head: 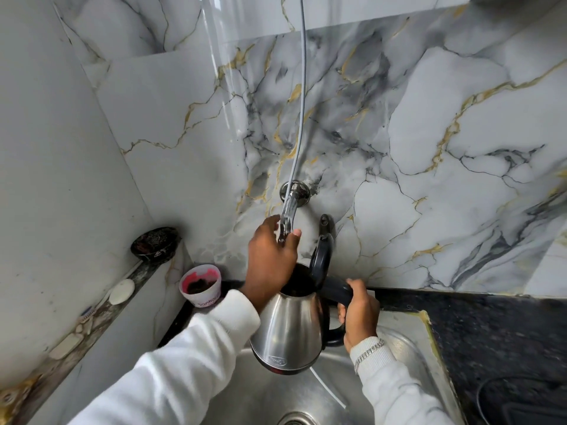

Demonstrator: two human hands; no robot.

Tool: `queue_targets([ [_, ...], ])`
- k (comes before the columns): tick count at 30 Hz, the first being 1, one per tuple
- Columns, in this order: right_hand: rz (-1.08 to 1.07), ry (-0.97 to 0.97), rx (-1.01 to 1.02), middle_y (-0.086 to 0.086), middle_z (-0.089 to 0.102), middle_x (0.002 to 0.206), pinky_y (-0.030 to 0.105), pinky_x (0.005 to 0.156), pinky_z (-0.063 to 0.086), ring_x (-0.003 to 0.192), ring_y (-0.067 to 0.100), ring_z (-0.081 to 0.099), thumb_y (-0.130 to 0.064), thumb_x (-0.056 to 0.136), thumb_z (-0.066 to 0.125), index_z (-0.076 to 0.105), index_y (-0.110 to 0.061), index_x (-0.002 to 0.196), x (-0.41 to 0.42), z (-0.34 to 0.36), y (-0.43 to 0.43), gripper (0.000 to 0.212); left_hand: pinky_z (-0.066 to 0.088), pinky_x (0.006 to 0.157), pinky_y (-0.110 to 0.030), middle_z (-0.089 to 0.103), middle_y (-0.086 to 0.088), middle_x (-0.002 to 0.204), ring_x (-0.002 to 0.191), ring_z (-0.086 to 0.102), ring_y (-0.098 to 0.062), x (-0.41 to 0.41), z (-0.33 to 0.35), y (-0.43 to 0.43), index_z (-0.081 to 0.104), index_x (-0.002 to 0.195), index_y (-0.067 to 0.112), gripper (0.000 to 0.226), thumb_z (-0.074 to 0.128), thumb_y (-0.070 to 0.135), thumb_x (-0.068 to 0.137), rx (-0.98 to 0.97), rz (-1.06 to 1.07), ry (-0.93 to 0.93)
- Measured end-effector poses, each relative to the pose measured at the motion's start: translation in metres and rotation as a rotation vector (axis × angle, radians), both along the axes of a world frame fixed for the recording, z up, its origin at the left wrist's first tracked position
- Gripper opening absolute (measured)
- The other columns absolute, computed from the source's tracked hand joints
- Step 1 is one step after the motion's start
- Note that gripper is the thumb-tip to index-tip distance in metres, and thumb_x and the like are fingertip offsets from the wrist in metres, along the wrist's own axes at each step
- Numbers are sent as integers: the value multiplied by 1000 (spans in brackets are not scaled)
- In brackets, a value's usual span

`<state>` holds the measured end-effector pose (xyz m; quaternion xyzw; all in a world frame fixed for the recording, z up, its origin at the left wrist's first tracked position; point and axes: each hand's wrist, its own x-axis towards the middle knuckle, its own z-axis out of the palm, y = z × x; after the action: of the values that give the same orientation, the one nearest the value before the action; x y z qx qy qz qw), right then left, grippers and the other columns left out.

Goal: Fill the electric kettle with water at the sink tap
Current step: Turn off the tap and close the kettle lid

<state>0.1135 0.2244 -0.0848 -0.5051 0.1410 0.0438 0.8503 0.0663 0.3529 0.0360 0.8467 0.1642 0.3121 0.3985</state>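
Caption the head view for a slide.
Left hand on the tap, right hand holding the open-lidded kettle over the sink.

kettle [287, 329]: steel body, black handle, lid [320, 262] flipped open, upright over the sink [408, 342] | tap [290, 207]: chrome, wall-mounted, spout above kettle mouth
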Motion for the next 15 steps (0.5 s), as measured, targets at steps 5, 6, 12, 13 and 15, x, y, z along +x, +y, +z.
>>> queue_targets([
  [5, -32, -39, -116, 11, 39, 53, 19, 33, 22, 33, 17, 31, -37, 64, 60, 56, -10, 55, -15, 6, -14, 28, 17, 120, -37, 51, -14, 144, 142, 35, -28, -32, -17, -50, 37, 143, 10, 63, 46, 44, 91, 511, -195, 53],
  [6, -30, -44, -140, 10, 41, 50, 21, 35, 25, 35, 18, 34, -39, 61, 59, 58, -12, 51, -19, 8, -18, 29, 15, 121, -42, 54, -17, 141, 142, 35, -29, -36, -19, -53, 40, 140, 8, 60, 44, 43, 91, 541, -133, 90],
  [12, -39, -66, -175, -2, 48, 42, 22, 38, 33, 41, 17, 43, -38, 58, 62, 58, -16, 45, -50, 27, -54, 26, 4, 120, -55, 49, -12, 147, 146, 28, -26, -79, -22, -63, 32, 145, 9, 59, 30, 36, 91, 379, 83, 135],
  [13, -44, -75, -146, -2, 46, 42, 19, 35, 31, 38, 15, 41, -36, 58, 62, 58, -15, 46, -54, 30, -59, 25, 4, 120, -56, 49, -12, 146, 147, 26, -26, -86, -22, -64, 36, 142, 11, 58, 27, 37, 90, 363, 90, 169],
  [15, -53, -97, -128, -2, 45, 42, 18, 34, 30, 36, 13, 39, -34, 61, 61, 57, -13, 47, -64, 36, -70, 26, 6, 119, -58, 50, -10, 145, 148, 23, -27, -99, -21, -71, 45, 136, 16, 56, 24, 38, 88, 336, 74, 204],
])
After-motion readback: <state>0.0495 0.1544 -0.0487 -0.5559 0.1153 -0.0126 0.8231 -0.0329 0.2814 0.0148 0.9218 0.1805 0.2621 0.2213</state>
